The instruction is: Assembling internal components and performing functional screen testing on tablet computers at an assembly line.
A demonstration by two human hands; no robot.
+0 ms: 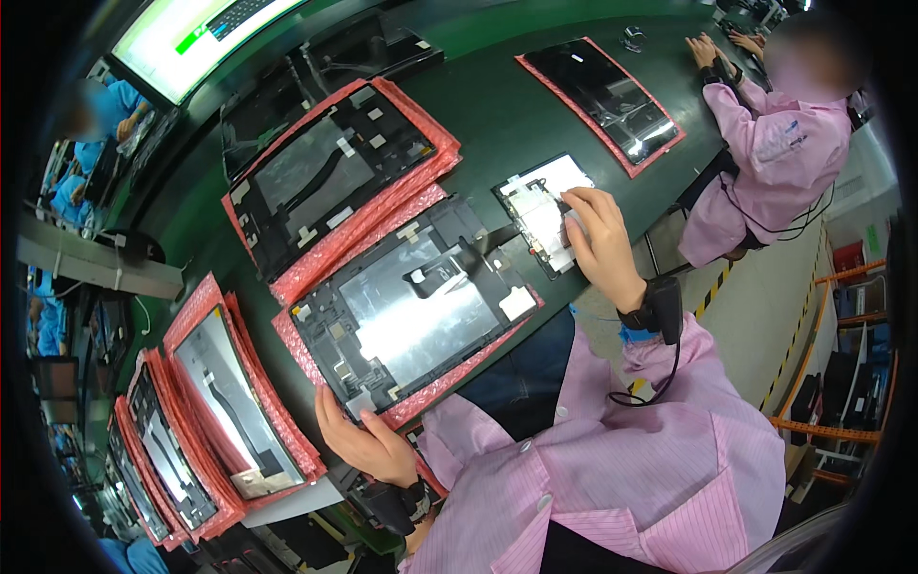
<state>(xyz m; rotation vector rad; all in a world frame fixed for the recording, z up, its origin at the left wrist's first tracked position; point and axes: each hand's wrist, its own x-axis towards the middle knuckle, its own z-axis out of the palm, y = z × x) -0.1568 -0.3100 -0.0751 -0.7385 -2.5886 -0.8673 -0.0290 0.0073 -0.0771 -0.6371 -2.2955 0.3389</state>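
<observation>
A tablet panel (421, 306), its inner side up with a silvery middle and black frame, lies before me on red bubble wrap (454, 375). My left hand (368, 445) grips its near left corner, thumb and fingers at the edge beside a small pale tab. To the right, my right hand (604, 244) is above a small board with a white panel (553, 191). Its thumb and fingers are bent together at the board's right side; what lies between them is hidden. A dark flat strip (499, 236) spans from the tablet panel to the board.
Another tablet panel (330, 177) on bubble wrap lies beyond. Several wrapped panels (234, 402) stand at the left. A black glossy screen (607, 100) lies at the far right of the green table (478, 105). A monitor (196, 43) stands behind; a co-worker in pink (779, 143) sits right.
</observation>
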